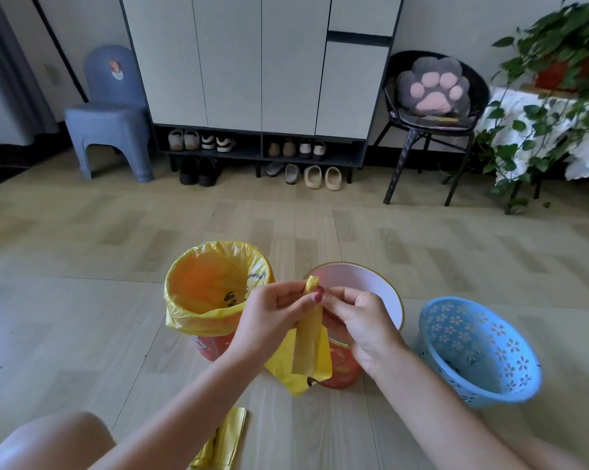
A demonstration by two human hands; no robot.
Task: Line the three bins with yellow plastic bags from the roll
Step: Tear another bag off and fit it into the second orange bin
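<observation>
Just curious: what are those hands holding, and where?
Both the left hand and right hand pinch a folded yellow plastic bag at its top end.

Three bins in row across lower middle of frame: lined bin (215, 300) at left, middle bin (371, 293) just beside it, basket bin (476, 351) at right, apart. Folded bag (308, 337) between both hands, in front of middle bin. Bag roll (223, 439) on floor (82, 266) at bottom centre. Shoe cabinet (259, 62) behind, upper middle.
</observation>
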